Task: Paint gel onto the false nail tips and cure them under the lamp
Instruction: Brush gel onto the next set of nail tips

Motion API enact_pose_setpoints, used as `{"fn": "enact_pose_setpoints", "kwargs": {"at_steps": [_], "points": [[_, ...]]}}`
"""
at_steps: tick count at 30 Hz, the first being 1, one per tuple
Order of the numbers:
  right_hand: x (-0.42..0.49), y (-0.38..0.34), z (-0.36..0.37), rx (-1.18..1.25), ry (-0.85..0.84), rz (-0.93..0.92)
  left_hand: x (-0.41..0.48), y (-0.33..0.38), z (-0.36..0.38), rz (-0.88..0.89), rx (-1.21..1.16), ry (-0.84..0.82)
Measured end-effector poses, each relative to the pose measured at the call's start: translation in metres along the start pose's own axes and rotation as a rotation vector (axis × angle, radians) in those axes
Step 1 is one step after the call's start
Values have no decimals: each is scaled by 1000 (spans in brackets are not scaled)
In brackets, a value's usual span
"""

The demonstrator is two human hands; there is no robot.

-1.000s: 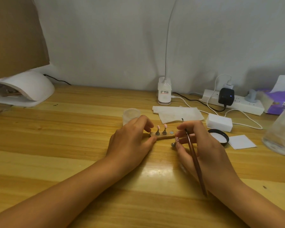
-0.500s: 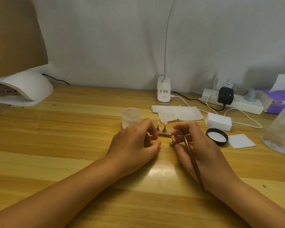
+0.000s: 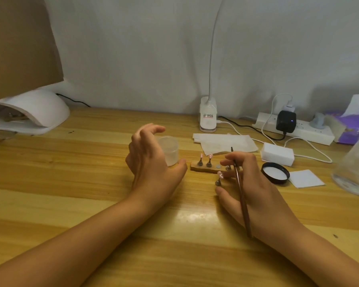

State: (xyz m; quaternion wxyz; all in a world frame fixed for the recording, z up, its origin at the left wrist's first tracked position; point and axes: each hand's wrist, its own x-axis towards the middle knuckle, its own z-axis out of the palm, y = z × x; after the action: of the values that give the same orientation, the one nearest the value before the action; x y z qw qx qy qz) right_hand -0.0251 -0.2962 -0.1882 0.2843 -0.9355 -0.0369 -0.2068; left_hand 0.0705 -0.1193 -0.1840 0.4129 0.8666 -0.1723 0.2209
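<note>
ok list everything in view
table: one, wood
nail lamp: one, white, far left
cardboard: one, brown, top left
desk lamp: one, white, back centre
jar: one, frosted, by left hand
holder: one, wooden, centre
nail tips: three, pink, two on holder, one by right hand
tissues: few, white, behind holder
box: one, white, right of tissues
lid: one, black, by right hand
paper: one, white, right of lid
power strip: one, white, back right
pack: one, purple, far right
container: one, clear, right edge
brush: one, brown, in right hand
left hand: open, at jar
right hand: holds brush
</note>
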Motion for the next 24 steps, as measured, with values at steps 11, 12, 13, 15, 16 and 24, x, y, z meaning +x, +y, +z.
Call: {"fn": "enact_pose_setpoints", "kwargs": {"at_steps": [11, 12, 13, 15, 16, 24], "points": [[-1, 0, -1, 5, -55, 17, 10, -10, 1, -157, -288, -174], [-1, -1, -1, 19, -30, 13, 9, -10, 2, -149, -312, -174], [0, -3, -2, 40, 5, 10, 9, -9, 2, -125, -312, -169], [2, -6, -3, 93, 104, 6, 6, -5, 2, -22, -246, -145], [2, -6, -4, 117, 171, -1, 3, -4, 2, 46, -204, -135], [-6, -25, -10, 117, 430, -302, -8, 5, -1, 397, -79, -166]]}}
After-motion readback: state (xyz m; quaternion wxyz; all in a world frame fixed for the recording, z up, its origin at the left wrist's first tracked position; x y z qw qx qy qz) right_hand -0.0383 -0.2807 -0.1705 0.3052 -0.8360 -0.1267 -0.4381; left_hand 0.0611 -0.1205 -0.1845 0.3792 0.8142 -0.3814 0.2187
